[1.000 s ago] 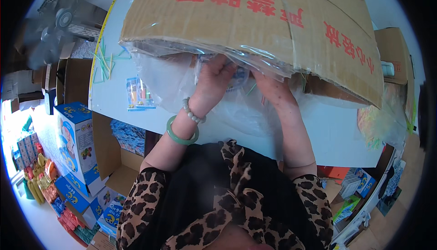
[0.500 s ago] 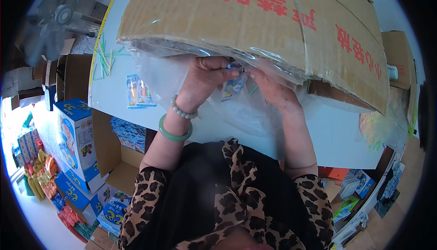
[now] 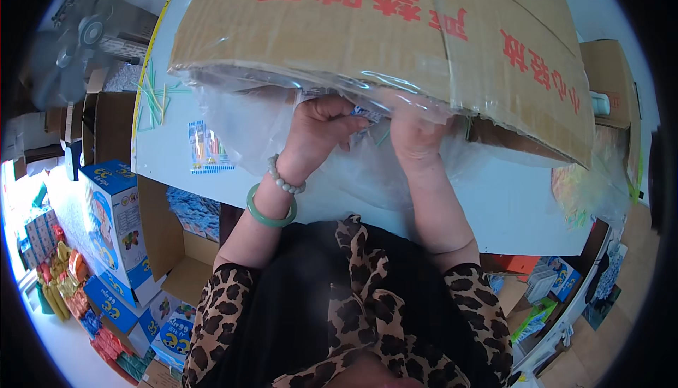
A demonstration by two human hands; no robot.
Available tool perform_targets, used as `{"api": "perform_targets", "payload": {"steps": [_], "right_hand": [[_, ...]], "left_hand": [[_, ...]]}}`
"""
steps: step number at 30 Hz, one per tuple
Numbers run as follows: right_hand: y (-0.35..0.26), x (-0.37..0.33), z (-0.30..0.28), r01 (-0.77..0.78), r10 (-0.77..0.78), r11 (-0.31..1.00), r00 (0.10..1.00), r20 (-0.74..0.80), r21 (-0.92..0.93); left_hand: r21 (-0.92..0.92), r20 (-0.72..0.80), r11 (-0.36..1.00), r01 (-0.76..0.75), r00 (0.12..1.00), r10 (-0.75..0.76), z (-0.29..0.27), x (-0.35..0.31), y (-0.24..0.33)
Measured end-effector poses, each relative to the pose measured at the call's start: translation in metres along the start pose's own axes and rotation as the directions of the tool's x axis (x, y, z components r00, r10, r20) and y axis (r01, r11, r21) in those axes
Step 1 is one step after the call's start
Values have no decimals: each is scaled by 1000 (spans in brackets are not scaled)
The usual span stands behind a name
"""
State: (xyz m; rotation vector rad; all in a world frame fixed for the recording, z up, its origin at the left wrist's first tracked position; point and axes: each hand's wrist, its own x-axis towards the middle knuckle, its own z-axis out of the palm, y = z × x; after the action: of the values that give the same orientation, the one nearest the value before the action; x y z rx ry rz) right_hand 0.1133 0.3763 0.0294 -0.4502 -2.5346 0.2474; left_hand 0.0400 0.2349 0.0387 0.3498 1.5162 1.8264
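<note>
A large cardboard box (image 3: 318, 35) with red printing lies on its side, its mouth toward me and a clear plastic liner (image 3: 353, 172) spilling out over the table. At that mouth my left hand (image 3: 321, 127) is closed, thumb and fingers pinching a small blue-and-white plastic packet (image 3: 369, 113). My right hand (image 3: 415, 134) reaches in beside it under the box's edge; clear film and blur hide its fingers. Left of the liner, packets of coloured sticks (image 3: 207, 148) with blue-and-white ends lie flat on the table.
Loose green sticks (image 3: 154, 102) lie on the white table (image 3: 522, 211) near its left edge. An open carton (image 3: 162, 225) of blue packets stands below left, by blue-and-white boxes (image 3: 116, 211). A bag of coloured sticks (image 3: 586, 183) sits at the right edge.
My right hand has pushed farther into the box mouth, its fingers now behind the film. The packet, which hung between my hands, now shows less and sits higher by my left fingertips.
</note>
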Motion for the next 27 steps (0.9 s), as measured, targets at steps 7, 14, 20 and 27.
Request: {"api": "perform_targets", "payload": {"steps": [7, 14, 20, 27], "right_hand": [[-14, -18, 20, -150, 409, 416, 912, -37, 897], [0, -24, 12, -206, 446, 322, 894, 44, 924], [4, -15, 16, -154, 491, 364, 870, -48, 919], [-5, -4, -1, -154, 247, 763, 967, -63, 628]], "left_hand": [[-83, 46, 994, 75, 996, -71, -3, 0, 0], [-38, 79, 997, 73, 994, -69, -2, 1, -4], [2, 133, 997, 78, 988, -77, -7, 0, -7], [90, 259, 988, 128, 955, -147, -7, -1, -5]]}}
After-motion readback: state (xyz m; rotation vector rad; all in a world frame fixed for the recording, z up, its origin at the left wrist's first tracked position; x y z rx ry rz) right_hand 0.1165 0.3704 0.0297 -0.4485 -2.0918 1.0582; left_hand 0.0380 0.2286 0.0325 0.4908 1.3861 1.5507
